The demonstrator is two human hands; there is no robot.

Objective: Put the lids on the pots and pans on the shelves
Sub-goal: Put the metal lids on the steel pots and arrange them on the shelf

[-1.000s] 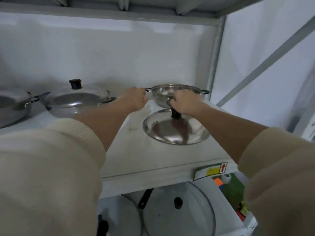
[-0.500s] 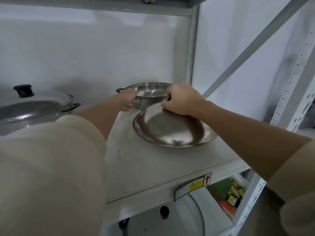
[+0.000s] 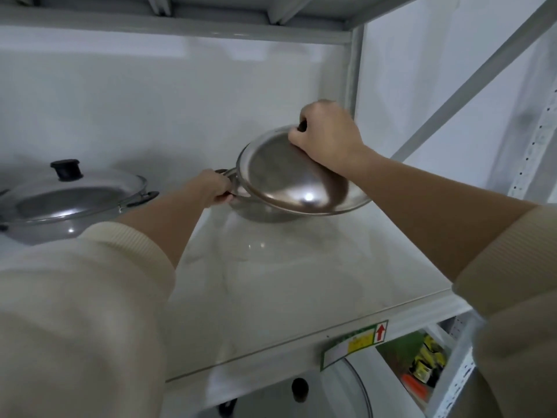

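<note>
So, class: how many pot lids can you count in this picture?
3. A steel lid tilted in the right hand over its pot; a lid with a black knob on the left pot; a glass lid on the shelf below. Others may be hidden.

pot: sits at the back right of the shelf, near the corner post
lid: tilted over the pot, far edge raised
right hand: on the lid's top
left hand: at the pot's left handle
covered pan: off to the left, same shelf
glass lid: down on the shelf below
</note>
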